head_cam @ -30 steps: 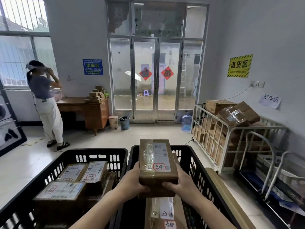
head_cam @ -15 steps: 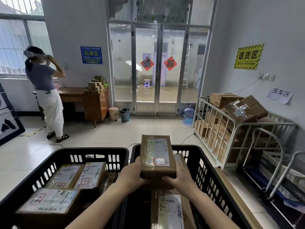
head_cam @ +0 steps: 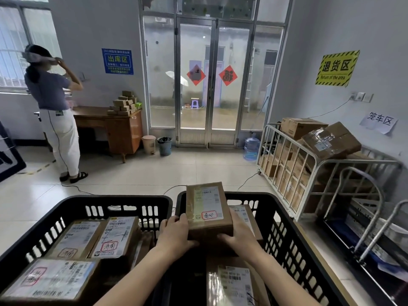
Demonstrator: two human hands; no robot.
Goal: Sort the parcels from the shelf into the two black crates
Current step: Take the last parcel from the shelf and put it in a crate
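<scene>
Directly ahead, a brown cardboard parcel (head_cam: 207, 208) with a white shipping label and a red-framed handwritten sticker is held up between both hands. It is tilted with its label face toward the camera, over the right-hand black plastic crate (head_cam: 284, 217). The left hand (head_cam: 176, 234) grips the parcel's lower left corner with curled fingers, and the right hand (head_cam: 239, 236) wraps round its lower right corner, with the fingers tucked under the near edge. Whether the parcel touches anything below it cannot be told.

Behind it in the same crate lies a second labelled brown box (head_cam: 245, 215), and a third taped brown box (head_cam: 234, 283) lies nearer the camera. The left-hand black plastic crate (head_cam: 123, 200) stands just beside the right one. It holds three labelled cardboard boxes (head_cam: 114, 236), each with a red-stamped sticker.

Farther off, a person in a grey-blue top and white trousers (head_cam: 53, 102) stands at a brown wooden desk (head_cam: 123, 131) stacked with small boxes. A white metal cage trolley (head_cam: 309, 173) piled with cartons stands along the right wall, with a blue water bottle (head_cam: 251, 146) near it by the glass double doors (head_cam: 212, 85).
</scene>
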